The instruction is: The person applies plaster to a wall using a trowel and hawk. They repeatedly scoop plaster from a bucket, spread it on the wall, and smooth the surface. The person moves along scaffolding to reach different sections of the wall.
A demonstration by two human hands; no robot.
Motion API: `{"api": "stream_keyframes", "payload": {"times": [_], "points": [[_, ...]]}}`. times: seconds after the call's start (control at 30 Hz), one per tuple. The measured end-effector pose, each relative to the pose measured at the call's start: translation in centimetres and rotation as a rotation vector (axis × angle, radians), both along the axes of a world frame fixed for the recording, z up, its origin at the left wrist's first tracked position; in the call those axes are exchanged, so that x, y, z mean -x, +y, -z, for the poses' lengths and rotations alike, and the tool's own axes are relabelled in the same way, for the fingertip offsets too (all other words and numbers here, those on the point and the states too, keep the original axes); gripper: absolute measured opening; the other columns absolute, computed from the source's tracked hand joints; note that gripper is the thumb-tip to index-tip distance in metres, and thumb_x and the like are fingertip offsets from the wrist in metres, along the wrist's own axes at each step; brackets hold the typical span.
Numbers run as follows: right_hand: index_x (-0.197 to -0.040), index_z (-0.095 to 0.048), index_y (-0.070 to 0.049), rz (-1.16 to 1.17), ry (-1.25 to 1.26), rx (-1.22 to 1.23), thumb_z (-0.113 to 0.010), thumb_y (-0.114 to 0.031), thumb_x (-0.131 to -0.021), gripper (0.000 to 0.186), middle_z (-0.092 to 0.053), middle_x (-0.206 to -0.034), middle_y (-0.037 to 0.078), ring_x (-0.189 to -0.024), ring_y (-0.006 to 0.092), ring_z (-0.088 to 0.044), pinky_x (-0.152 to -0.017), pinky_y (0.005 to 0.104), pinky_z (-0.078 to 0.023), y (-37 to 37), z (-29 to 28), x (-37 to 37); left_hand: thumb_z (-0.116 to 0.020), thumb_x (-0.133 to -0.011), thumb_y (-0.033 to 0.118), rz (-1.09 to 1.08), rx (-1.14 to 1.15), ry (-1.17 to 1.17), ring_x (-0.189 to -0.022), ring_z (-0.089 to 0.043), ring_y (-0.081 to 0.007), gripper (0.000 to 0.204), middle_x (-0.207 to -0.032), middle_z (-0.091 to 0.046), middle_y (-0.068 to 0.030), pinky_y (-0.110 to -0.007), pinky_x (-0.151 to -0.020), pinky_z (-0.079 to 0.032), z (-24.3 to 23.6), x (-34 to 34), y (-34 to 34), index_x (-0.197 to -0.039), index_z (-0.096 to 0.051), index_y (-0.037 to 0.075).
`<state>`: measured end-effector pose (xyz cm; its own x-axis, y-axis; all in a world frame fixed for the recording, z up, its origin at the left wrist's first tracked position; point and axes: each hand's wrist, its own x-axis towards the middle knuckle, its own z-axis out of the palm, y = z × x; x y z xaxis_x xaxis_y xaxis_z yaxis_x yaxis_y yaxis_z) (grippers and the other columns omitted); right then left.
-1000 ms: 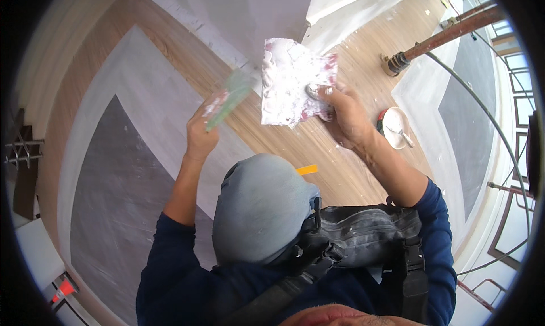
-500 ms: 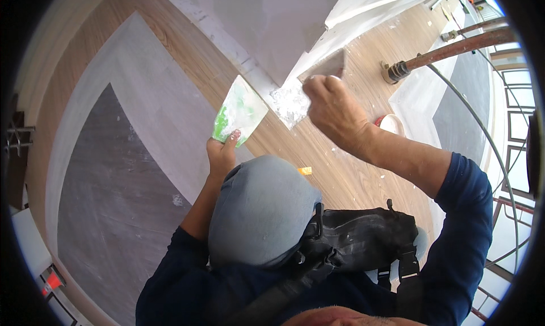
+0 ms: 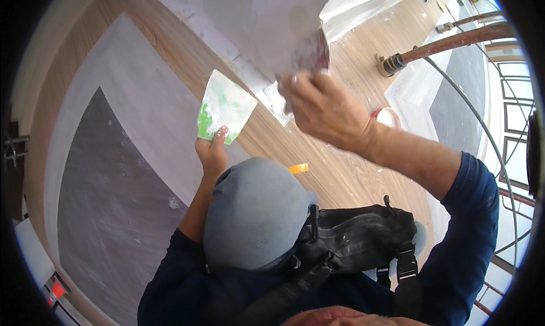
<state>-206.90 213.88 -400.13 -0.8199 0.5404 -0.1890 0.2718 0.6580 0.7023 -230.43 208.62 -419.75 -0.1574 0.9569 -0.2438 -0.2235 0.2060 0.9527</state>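
Note:
My left hand [image 3: 212, 153] grips a green plastic spreader [image 3: 229, 106] by its lower edge, thumb on top. Its face is smeared with white filler, and it is held over the wood-look floor. Closed around a putty knife [image 3: 316, 55], my right hand [image 3: 329, 109] is raised at the bottom corner of a grey-white wall [image 3: 250, 19]. Motion blurs the knife, whose dark blade edge shows near the wall's corner; its handle is hidden in my fist. Between the hands, a patch of crumbly white filler [image 3: 273, 103] lies on the floor below the corner.
A small round tub [image 3: 388, 118] with a reddish rim stands on the floor right of my right wrist. Rusty metal poles [image 3: 454, 49] with a cable reach in from the right. An orange-yellow scrap [image 3: 298, 168] lies near my knee [image 3: 255, 212]. Grey sheeting [image 3: 113, 173] covers the left.
My right hand has moved left with the putty knife, which has swung from right of the wall corner to in front of it. The left hand and spreader appear slightly farther left.

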Motion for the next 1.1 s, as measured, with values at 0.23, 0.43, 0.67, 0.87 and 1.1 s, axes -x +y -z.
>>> {"api": "stream_keyframes", "payload": {"times": [0.23, 0.43, 0.67, 0.87, 1.1], "points": [[-0.08, -0.076, -0.018, 0.14, -0.191, 0.029, -0.072, -0.023, -0.076, 0.008, -0.053, -0.109, -0.003, -0.108, 0.0171, -0.043, -0.089, 0.0274, -0.037, -0.6, 4.3, -4.8, -0.059, -0.09, 0.003, 0.032, -0.015, -0.003, -0.093, -0.061, -0.0154, 0.023, -0.103, -0.068, -0.0113, -0.028, -0.082, -0.047, 0.3, -0.8, -0.6, -0.109, -0.065, -0.01], [-0.087, -0.077, -0.019, 0.033, 0.087, -0.092, -0.071, -0.028, -0.078, 0.015, -0.057, -0.107, -0.003, -0.107, 0.017, -0.045, -0.085, 0.0273, -0.039, 0.4, -1.6, 0.3, -0.059, -0.09, 0.003, 0.007, 0.002, 0.005, -0.093, -0.062, -0.0156, 0.024, -0.103, -0.069, -0.0113, -0.028, -0.082, -0.048, 0.5, 0.2, -0.4, -0.109, -0.064, -0.01], [-0.086, -0.077, -0.019, 0.125, -0.329, 0.013, -0.071, -0.03, -0.08, 0.015, -0.061, -0.1, -0.004, -0.105, 0.0181, -0.047, -0.083, 0.0282, -0.037, 0.2, 6.5, -1.7, -0.059, -0.09, 0.002, 0.034, -0.017, 0.014, -0.094, -0.062, -0.016, 0.025, -0.104, -0.068, -0.0117, -0.029, -0.084, -0.048, 0.7, -0.7, -0.3, -0.11, -0.064, -0.01], [-0.086, -0.077, -0.016, 0.089, -0.131, 0.014, -0.071, -0.029, -0.076, 0.018, -0.062, -0.104, -0.003, -0.109, 0.0197, -0.047, -0.085, 0.0297, -0.039, 1.9, 2.2, 1.7, -0.058, -0.09, 0.002, -0.032, -0.015, -0.013, -0.095, -0.062, -0.0169, 0.026, -0.105, -0.068, -0.0126, -0.03, -0.084, -0.048, -0.2, -0.4, 0.4, -0.112, -0.063, -0.01], [-0.087, -0.078, -0.015, 0.198, -0.008, 0.274, -0.067, -0.023, -0.08, 0.015, -0.063, -0.112, -0.001, -0.112, 0.0195, -0.048, -0.086, 0.0291, -0.04, -1.6, 3.6, -2.5, -0.058, -0.089, 0.002, -0.016, -0.051, 0.023, -0.095, -0.062, -0.0172, 0.026, -0.105, -0.068, -0.0124, -0.03, -0.085, -0.048, -1.4, -1.0, 0.4, -0.112, -0.063, -0.01]]}}
